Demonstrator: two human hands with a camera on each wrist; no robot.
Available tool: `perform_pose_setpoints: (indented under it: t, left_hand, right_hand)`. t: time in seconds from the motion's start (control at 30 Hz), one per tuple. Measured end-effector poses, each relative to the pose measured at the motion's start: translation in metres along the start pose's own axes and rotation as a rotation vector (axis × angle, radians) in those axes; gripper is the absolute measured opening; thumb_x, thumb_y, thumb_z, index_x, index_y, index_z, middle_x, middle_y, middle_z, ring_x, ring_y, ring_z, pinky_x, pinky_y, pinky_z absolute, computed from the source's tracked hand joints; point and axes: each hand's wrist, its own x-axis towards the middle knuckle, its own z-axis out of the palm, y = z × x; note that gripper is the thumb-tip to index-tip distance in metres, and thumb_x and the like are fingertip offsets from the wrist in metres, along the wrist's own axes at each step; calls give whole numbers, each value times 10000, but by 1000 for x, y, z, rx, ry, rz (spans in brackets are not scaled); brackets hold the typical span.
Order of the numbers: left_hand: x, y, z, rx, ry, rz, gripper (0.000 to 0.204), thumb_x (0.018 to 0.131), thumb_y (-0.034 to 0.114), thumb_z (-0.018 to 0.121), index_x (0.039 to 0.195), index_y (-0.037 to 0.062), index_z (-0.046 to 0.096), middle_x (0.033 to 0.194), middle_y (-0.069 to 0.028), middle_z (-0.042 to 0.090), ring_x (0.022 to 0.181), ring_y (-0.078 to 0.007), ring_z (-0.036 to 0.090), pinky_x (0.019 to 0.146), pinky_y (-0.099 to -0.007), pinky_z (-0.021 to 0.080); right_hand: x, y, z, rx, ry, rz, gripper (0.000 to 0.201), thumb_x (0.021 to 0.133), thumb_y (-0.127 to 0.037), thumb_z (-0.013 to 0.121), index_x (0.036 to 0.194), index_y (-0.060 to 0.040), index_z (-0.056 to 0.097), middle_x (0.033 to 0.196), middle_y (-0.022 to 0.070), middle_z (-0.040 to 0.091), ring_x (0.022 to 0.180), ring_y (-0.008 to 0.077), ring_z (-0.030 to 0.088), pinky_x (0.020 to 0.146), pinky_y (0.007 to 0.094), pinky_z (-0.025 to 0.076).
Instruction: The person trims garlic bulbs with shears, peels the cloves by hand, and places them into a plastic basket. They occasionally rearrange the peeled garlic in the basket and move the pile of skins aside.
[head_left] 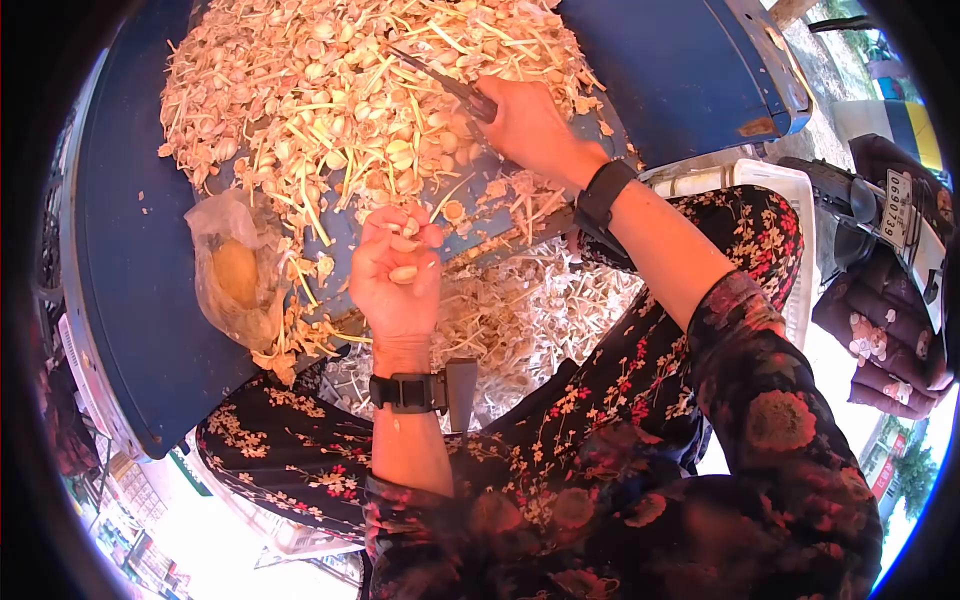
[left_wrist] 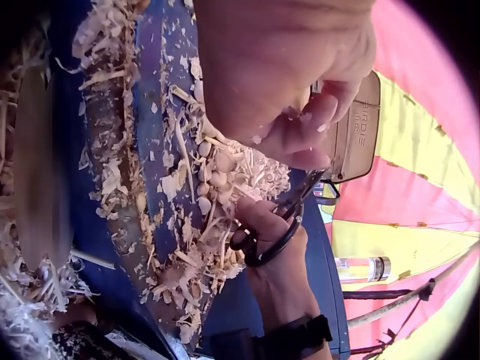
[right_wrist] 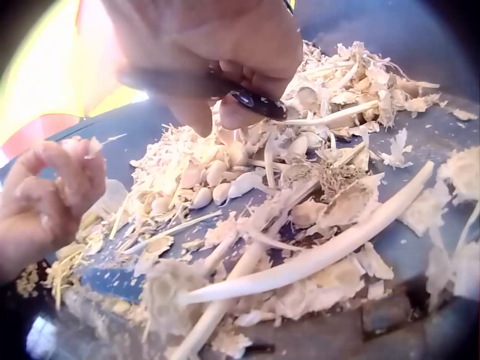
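In the head view my left hand (head_left: pixel 395 285) is palm up near the table's front edge, its curled fingers holding several pale garlic cloves (head_left: pixel 404 274). My right hand (head_left: pixel 535 125) grips dark-handled scissors (head_left: pixel 440 78), whose blades point over the garlic heap (head_left: pixel 330 110) of cloves, stalks and dry skins. The left wrist view shows the scissors' black finger loops (left_wrist: pixel 271 251) around the right hand's fingers. In the right wrist view the scissor handle (right_wrist: pixel 259 103) shows below the right hand, while the left hand (right_wrist: pixel 52 199) is at the left with bent fingers.
A clear plastic bag (head_left: pixel 235 270) with something yellowish inside lies on the blue table (head_left: pixel 130 250), left of the left hand. Trimmed stalks and skins (head_left: pixel 530 300) are piled below the table edge, between the person's legs. A white crate (head_left: pixel 790 185) stands at the right.
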Motion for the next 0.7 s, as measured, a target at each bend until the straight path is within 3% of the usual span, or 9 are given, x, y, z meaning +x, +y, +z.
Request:
perform_pose_setpoints:
  t: [0.13,0.27,0.37,0.4,0.5,0.63,0.7]
  left_hand:
    - [3,-3,-20,38,113,-99,135,944,169,475,958,49,534,800,-52,519,656,-125,509,357,-165,320]
    - [12,-10,-32,-3,107,-117,217,961,195,458,1066,24,543,896,-79,579,699,-146,553,373,-166,360]
    - [20,-13,-24,-18,166,-153,305,964,243,456,1135,3,535,986,-111,607,769,-183,595,431,-181,427]
    - [21,-13,-15,-21,173,-167,332,964,265,457,1144,-3,533,1011,-120,610,794,-197,606,456,-189,448]
    - [30,-22,-2,-25,182,-189,407,957,351,470,1134,-8,542,1007,-126,610,853,-230,625,516,-216,487]
    - [35,-29,-14,-36,182,-192,297,959,263,500,1092,3,550,950,-80,590,821,-175,610,461,-173,440]
    - [29,-25,-19,-49,116,-146,258,957,227,513,1085,6,548,909,-59,578,772,-146,596,441,-149,411]
  right_hand:
    - [4,3,18,-76,-57,29,130,759,-146,672,808,-51,597,714,154,638,668,327,625,616,404,487]
    - [1,5,23,-16,-34,23,127,751,-155,680,799,-71,598,699,130,639,665,320,627,605,397,484]
    - [-3,-20,-6,-63,-79,227,141,742,-159,690,801,-69,598,682,122,631,652,320,622,583,384,473]
    - [-4,-22,-12,9,-47,172,164,734,-169,703,788,-56,596,671,132,623,633,319,616,559,372,462]
    - [-15,-36,-21,241,-299,80,173,718,-154,705,777,-34,595,660,145,612,618,317,613,555,363,461]
    - [-3,-32,4,69,-88,9,174,708,-148,702,785,-21,610,670,177,612,651,340,620,588,406,469]
    - [1,-24,17,32,-85,-35,184,708,-170,704,785,-28,615,677,172,623,656,357,619,596,418,477]
